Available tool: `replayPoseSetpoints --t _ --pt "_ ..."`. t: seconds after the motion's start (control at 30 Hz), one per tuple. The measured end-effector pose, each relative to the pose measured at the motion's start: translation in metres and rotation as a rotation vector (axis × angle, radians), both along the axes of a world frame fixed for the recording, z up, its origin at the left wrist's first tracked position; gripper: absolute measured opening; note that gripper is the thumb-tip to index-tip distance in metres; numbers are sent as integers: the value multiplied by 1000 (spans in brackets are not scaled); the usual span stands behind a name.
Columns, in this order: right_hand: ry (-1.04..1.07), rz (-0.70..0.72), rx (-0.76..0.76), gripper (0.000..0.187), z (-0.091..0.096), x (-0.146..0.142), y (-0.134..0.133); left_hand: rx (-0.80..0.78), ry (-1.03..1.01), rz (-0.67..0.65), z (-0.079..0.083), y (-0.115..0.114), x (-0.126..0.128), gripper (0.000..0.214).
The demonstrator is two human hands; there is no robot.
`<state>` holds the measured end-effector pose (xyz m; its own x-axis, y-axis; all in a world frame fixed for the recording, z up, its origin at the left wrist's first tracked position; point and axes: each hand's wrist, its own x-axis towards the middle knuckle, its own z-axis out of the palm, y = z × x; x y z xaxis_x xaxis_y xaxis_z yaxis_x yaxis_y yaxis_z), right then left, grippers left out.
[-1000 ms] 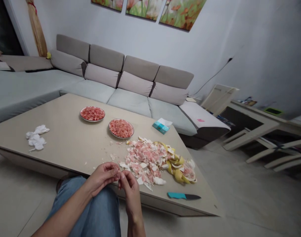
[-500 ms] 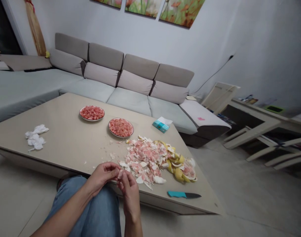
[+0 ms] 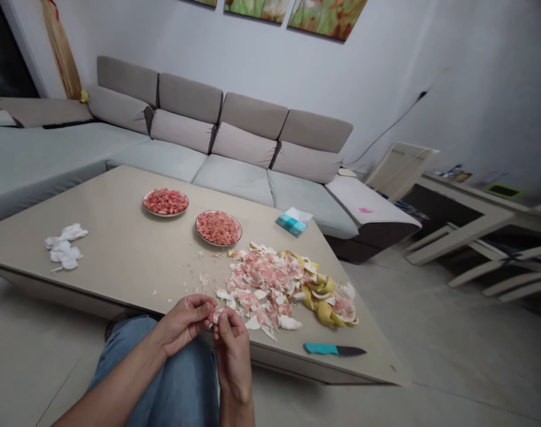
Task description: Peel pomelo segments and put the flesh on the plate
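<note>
My left hand [image 3: 188,320] and my right hand [image 3: 232,341] meet above my knees at the table's near edge. Between their fingertips is a small pink-and-white piece of pomelo [image 3: 215,316], pinched from both sides and partly covered by the fingers. Just beyond lies a heap of pale pink and white pomelo membranes [image 3: 263,279]. Thick yellow pomelo peel [image 3: 326,302] is piled at its right end. Two dark-rimmed plates hold pink pomelo flesh: a nearer plate [image 3: 208,241] and a farther plate [image 3: 157,214].
A knife [image 3: 335,349] with a turquoise handle lies near the table's front right edge. Crumpled white tissues [image 3: 66,246] are on the left, and a blue tissue pack [image 3: 292,223] sits at the back right. Behind the table [image 3: 119,237] runs a grey sofa [image 3: 234,178].
The fingertips have parted slightly, and more of the pomelo piece shows between them. The view has shifted a little; plates, heap and knife keep their places on the table.
</note>
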<state>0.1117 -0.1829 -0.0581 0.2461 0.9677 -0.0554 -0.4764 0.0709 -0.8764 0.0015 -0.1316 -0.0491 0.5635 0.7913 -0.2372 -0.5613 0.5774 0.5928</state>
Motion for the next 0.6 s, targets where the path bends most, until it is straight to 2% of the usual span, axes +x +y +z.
replayPoseSetpoints --t 0.13,0.23,0.37,0.6 --pt "18 -17 11 23 0 0 -1 30 3 -6 5 -2 -1 20" --pt "-76 -52 29 20 1 3 -3 132 20 -23 9 -4 -1 24" --pt "-171 -20 49 19 3 6 -6 214 80 -23 11 -6 0 23" --pt "-29 10 41 21 7 3 -8 186 74 -77 12 -5 -2 23"
